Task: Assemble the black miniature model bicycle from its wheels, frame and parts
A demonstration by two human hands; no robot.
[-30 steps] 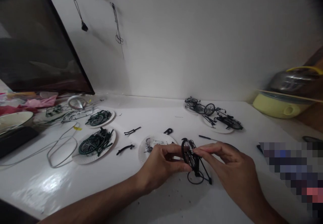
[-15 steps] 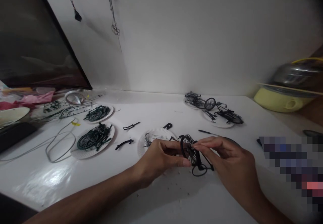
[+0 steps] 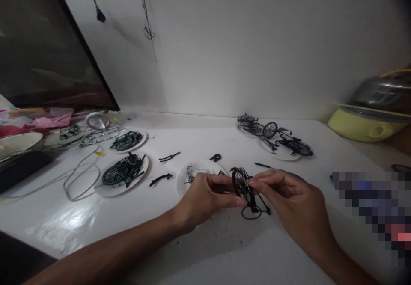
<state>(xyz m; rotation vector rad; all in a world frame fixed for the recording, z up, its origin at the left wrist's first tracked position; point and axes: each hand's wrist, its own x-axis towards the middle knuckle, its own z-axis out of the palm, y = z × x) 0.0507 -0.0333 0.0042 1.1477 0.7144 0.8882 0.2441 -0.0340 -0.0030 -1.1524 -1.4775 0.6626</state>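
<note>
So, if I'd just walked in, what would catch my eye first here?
Probably the miniature black bicycle assembly at lower centre, held by the left fingers while the right fingers pinch at its side. The big dark screen at upper left also stands out, as does the pale yellow pot at the far right.

One left hand (image 3: 205, 196), one right hand (image 3: 290, 197), one hand-held black bicycle assembly (image 3: 249, 197), five white paper plates (image 3: 145, 174), one loose fork-shaped part (image 3: 169, 157), one loose curved part (image 3: 160, 179), one black-handled tool (image 3: 262, 165), one dark screen (image 3: 48, 54), one pale bowl (image 3: 22, 146), one yellow pot (image 3: 351, 126), two hanging cords (image 3: 146, 15)
</note>
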